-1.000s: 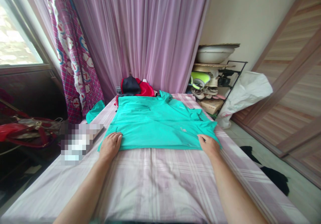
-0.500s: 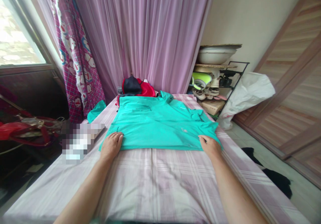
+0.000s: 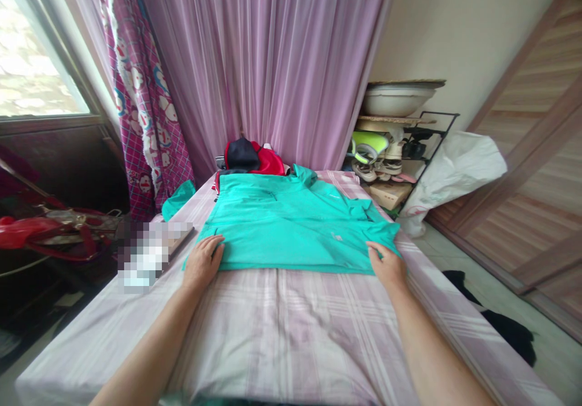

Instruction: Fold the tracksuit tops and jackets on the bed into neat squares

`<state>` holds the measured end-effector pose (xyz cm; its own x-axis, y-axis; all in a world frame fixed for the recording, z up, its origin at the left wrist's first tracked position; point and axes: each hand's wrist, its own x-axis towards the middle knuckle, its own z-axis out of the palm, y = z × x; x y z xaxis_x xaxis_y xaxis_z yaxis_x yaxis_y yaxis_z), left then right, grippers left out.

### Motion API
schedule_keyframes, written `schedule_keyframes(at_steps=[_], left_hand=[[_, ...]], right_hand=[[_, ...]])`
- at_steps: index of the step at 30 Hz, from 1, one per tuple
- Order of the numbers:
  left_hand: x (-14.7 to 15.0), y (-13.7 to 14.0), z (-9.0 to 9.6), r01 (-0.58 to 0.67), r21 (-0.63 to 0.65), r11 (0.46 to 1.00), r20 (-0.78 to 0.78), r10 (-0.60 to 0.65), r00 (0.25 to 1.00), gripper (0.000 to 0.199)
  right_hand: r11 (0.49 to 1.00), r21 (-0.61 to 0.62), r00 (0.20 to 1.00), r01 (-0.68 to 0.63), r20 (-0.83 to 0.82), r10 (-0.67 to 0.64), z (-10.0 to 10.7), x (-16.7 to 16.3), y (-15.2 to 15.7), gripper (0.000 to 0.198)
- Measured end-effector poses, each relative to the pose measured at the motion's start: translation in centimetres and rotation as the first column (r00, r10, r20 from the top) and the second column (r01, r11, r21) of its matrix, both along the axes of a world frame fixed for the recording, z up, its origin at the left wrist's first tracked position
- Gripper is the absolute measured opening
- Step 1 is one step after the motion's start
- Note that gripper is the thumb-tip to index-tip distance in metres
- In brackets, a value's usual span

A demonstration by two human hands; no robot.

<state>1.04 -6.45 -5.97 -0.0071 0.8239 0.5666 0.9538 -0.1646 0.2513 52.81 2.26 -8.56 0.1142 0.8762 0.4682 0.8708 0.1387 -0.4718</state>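
A turquoise jacket (image 3: 282,230) lies folded and spread flat on the plaid bedsheet (image 3: 291,327), its straight near edge toward me. My left hand (image 3: 204,259) rests on its near left corner, fingers stretched forward over the cloth. At the near right corner, my right hand (image 3: 386,263) lies on the fabric with its fingers extended and slightly apart. Some small wrinkles cross the jacket, and a pale logo shows on its right part. Bunched cloth sticks up at its far edge and right side.
Behind the jacket sit red and navy clothes (image 3: 254,156). Another turquoise cloth (image 3: 179,200) and a blurred-out item (image 3: 150,257) lie at the left. To the right stand a shoe rack (image 3: 391,151) and a white sack (image 3: 454,176). Dark clothes (image 3: 504,327) lie on the floor.
My right hand has loosened from the jacket's near right corner, its fingers now straighter. My left hand stays at the left corner. The view has shifted slightly.
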Motion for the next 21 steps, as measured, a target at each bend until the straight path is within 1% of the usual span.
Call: schedule_keyframes(at_steps=[2, 3, 4, 6, 9, 11, 13, 16, 18, 21], left_hand=[[-0.6, -0.8, 0.1, 0.047, -0.023, 0.999, -0.004, -0.047, 0.999, 0.045], [-0.9, -1.2, 0.2, 0.075, -0.048, 0.996, -0.014, -0.076, 0.997, 0.045], [-1.3, -1.6, 0.2, 0.103, -0.073, 0.992, -0.027, -0.105, 0.994, 0.046], [-2.1, -2.3, 0.3, 0.159, -0.118, 0.980, -0.057, -0.166, 0.984, 0.048], [-3.0, -2.6, 0.7, 0.229, -0.187, 0.955, -0.108, -0.252, 0.962, 0.053], [-3.4, -2.5, 1.2, 0.254, -0.248, 0.935, -0.136, -0.293, 0.946, 0.055], [-3.5, -2.2, 1.9, 0.264, -0.311, 0.913, -0.153, -0.322, 0.934, 0.054], [-3.4, -1.6, 3.0, 0.282, -0.401, 0.872, -0.145, -0.364, 0.920, 0.043], [-3.3, -1.4, 3.3, 0.290, -0.433, 0.853, -0.128, -0.377, 0.917, 0.037], [-3.2, -1.1, 3.2, 0.273, -0.424, 0.863, -0.144, -0.362, 0.921, 0.042]], right_hand=[[0.995, 0.032, 0.995, -0.095, -0.013, 0.095, 0.7, 0.3, -0.5, 0.032], [0.986, 0.019, 0.986, -0.166, 0.007, 0.165, 1.0, 0.4, -0.8, 0.031], [0.971, -0.018, 0.970, -0.238, 0.035, 0.239, 1.3, 0.6, -1.1, 0.030], [0.928, -0.128, 0.929, -0.350, 0.082, 0.361, 1.8, 1.0, -1.7, 0.030], [0.863, -0.260, 0.876, -0.434, 0.102, 0.471, 2.2, 1.5, -2.4, 0.039], [0.839, -0.302, 0.850, -0.453, 0.137, 0.508, 2.3, 1.6, -2.5, 0.047], [0.837, -0.316, 0.827, -0.448, 0.210, 0.522, 2.3, 1.5, -2.3, 0.050], [0.864, -0.293, 0.801, -0.409, 0.340, 0.494, 2.1, 0.9, -2.0, 0.046], [0.885, -0.277, 0.782, -0.373, 0.420, 0.461, 2.2, 0.3, -1.9, 0.046], [0.901, -0.289, 0.747, -0.324, 0.507, 0.431, 2.9, -0.6, -2.0, 0.045]])
